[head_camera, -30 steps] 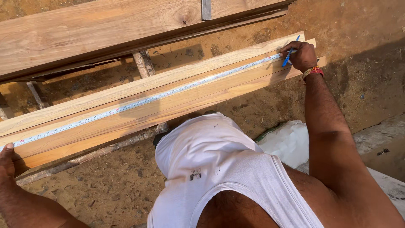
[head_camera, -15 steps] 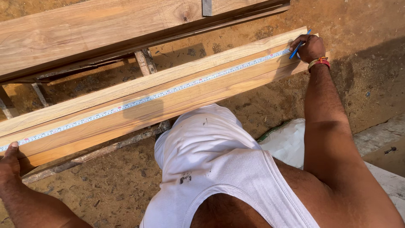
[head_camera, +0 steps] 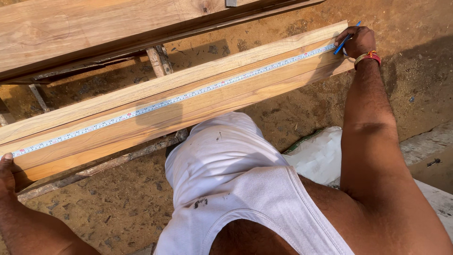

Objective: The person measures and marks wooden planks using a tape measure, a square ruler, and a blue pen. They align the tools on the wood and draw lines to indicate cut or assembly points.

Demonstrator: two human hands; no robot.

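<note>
Head view, looking down past your white vest to the sandy ground. The long timber plank lies slantwise on a rough frame of thin wooden rails, its far end up at the right and its near end down at the left. A broader board runs along the top edge of the view, well apart from your hands. Judge the plank heavy and stiff: it spans the rails without visible sag, its sawn face looks dry and not slippery, and it is best gripped at the two ends or under its long edges, never mid-span with one hand.

The measuring tape lies flat along the plank's upper face, nearly end to end; it is thin, light and flexible, and will likely slide or spring back unless pinned at both ends.

Your left hand rests at the plank's near left end, beside the tape's end; its fingers are cut off by the frame edge, so you cannot tell how they are set.

Your right hand, banded at the wrist, is closed around a blue pencil, tip down at the tape near the far right end.
</note>
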